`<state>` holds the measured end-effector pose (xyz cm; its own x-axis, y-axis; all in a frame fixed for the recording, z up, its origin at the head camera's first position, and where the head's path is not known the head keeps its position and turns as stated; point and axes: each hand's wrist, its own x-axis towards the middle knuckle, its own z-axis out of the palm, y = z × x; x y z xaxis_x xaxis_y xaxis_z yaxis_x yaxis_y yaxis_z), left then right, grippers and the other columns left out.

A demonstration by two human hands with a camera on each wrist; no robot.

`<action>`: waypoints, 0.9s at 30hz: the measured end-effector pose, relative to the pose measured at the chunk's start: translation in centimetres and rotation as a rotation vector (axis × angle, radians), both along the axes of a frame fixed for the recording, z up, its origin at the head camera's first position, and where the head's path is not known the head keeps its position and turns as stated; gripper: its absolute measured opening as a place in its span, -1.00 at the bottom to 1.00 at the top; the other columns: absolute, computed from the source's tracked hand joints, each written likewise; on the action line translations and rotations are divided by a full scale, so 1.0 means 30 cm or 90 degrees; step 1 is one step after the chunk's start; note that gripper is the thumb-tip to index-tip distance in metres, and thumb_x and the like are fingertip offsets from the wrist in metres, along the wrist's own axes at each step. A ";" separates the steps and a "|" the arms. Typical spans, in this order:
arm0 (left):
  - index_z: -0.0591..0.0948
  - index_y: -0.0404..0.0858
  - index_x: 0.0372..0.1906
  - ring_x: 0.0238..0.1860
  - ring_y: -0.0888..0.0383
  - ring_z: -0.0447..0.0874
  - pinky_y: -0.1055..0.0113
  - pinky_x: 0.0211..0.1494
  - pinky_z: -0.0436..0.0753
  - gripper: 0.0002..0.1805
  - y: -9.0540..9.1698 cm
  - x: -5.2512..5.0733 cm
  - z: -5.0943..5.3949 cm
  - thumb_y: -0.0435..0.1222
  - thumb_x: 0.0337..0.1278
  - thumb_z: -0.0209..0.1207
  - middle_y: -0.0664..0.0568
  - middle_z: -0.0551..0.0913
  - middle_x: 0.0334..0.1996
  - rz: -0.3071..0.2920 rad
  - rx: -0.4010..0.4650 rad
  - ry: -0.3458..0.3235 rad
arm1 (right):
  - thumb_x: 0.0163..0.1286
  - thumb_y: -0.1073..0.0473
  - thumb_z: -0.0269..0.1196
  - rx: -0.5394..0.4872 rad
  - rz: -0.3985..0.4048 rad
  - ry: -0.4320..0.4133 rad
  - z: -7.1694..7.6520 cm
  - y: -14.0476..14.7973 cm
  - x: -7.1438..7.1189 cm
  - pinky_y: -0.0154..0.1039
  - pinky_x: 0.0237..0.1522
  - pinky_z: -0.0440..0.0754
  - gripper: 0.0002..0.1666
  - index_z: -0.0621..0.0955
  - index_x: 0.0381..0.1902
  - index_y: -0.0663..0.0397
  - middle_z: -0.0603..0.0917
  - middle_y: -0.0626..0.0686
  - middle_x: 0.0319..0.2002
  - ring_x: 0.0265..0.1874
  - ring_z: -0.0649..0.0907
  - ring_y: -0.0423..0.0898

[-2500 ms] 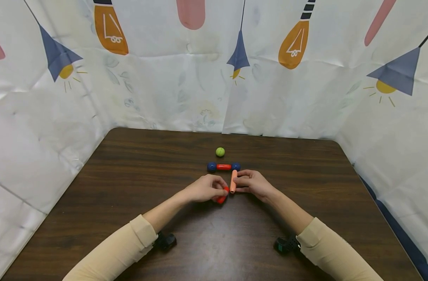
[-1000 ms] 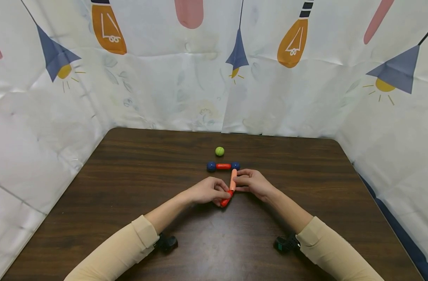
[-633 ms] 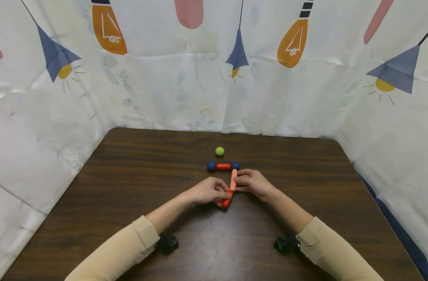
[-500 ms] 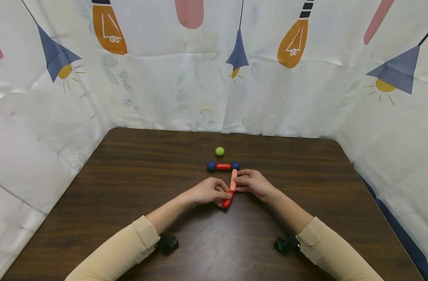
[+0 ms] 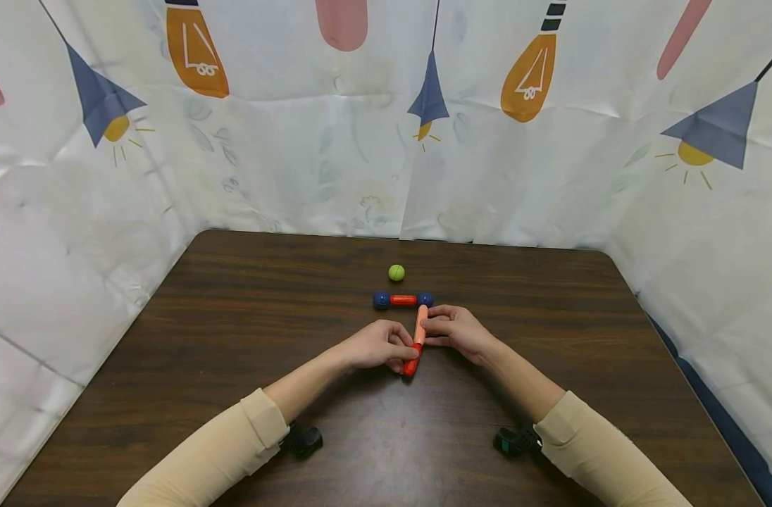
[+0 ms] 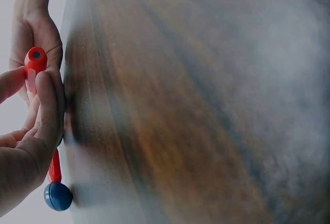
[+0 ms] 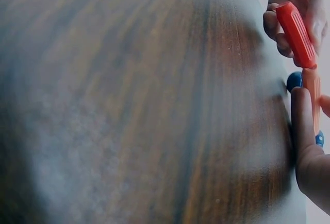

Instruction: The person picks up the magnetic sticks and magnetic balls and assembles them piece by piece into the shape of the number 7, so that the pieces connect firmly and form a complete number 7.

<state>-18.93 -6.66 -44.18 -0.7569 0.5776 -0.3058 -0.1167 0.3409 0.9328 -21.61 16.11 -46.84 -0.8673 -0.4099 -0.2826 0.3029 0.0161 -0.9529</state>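
Left hand (image 5: 381, 345) pinches red stick (image 5: 411, 365) at its fingertips; long axis near-to-far, leaning slightly right. Its far end meets the near end of peach stick (image 5: 420, 325), just left of right hand (image 5: 457, 331), which grips it between thumb and fingers. Axes look almost aligned from head view, plainly bent in right wrist view. Only left wrist view shows a hole in the red stick's near end. Beyond: blue-ended dumbbell (image 5: 403, 300), then green ball (image 5: 396, 272)
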 end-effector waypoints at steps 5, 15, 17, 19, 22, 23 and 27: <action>0.62 -0.37 -0.10 -0.43 0.13 0.73 0.23 -0.20 0.73 -0.77 0.000 0.000 -0.002 -0.28 0.35 0.33 -0.02 0.73 -0.41 0.005 -0.009 0.006 | 0.56 0.32 0.19 0.000 0.002 0.004 0.000 -0.001 0.000 -0.08 0.06 0.66 -0.45 0.33 0.36 0.53 0.49 0.31 0.20 -0.04 0.70 -0.01; 0.62 -0.36 -0.12 -0.43 0.13 0.74 0.23 -0.21 0.73 -0.77 0.004 -0.002 -0.005 -0.27 0.34 0.34 -0.03 0.73 -0.42 0.013 -0.016 0.004 | 0.55 0.33 0.19 0.003 -0.006 0.003 0.003 -0.001 0.000 -0.09 0.03 0.68 -0.43 0.31 0.37 0.53 0.51 0.30 0.16 -0.06 0.70 -0.02; 0.62 -0.36 -0.12 -0.44 0.13 0.74 0.24 -0.22 0.73 -0.77 0.004 -0.003 -0.006 -0.27 0.34 0.35 -0.03 0.73 -0.43 0.015 -0.020 0.005 | 0.54 0.34 0.20 0.004 -0.011 -0.002 0.004 -0.002 0.000 -0.09 0.03 0.68 -0.43 0.32 0.37 0.52 0.53 0.30 0.16 -0.07 0.70 -0.02; 0.62 -0.36 -0.13 -0.44 0.13 0.74 0.24 -0.22 0.73 -0.77 0.004 -0.004 -0.008 -0.27 0.33 0.35 -0.03 0.73 -0.43 0.016 -0.023 0.006 | 0.54 0.34 0.20 0.004 -0.013 -0.004 0.003 -0.004 0.001 -0.09 0.03 0.68 -0.44 0.32 0.37 0.51 0.53 0.30 0.16 -0.06 0.70 -0.02; 0.62 -0.35 -0.14 -0.45 0.13 0.73 0.25 -0.24 0.73 -0.77 0.004 -0.004 -0.011 -0.26 0.33 0.35 -0.02 0.73 -0.44 0.019 -0.028 0.008 | 0.55 0.35 0.19 0.007 -0.013 -0.003 0.003 -0.005 0.004 -0.09 0.03 0.68 -0.43 0.30 0.38 0.51 0.57 0.31 0.14 -0.05 0.70 -0.01; 0.62 -0.35 -0.14 -0.45 0.13 0.73 0.25 -0.24 0.72 -0.77 0.004 -0.004 -0.011 -0.26 0.33 0.35 -0.02 0.73 -0.45 0.020 -0.029 0.008 | 0.55 0.35 0.19 0.007 -0.013 -0.002 0.002 -0.006 0.004 -0.09 0.03 0.67 -0.43 0.30 0.38 0.52 0.59 0.31 0.13 -0.05 0.70 -0.01; 0.62 -0.35 -0.15 -0.46 0.13 0.73 0.26 -0.25 0.72 -0.77 0.004 -0.004 -0.011 -0.26 0.32 0.36 -0.02 0.73 -0.45 0.024 -0.032 0.010 | 0.55 0.35 0.19 0.006 -0.016 -0.001 0.003 -0.006 0.008 -0.09 0.03 0.68 -0.43 0.29 0.38 0.52 0.66 0.28 0.06 -0.05 0.71 -0.01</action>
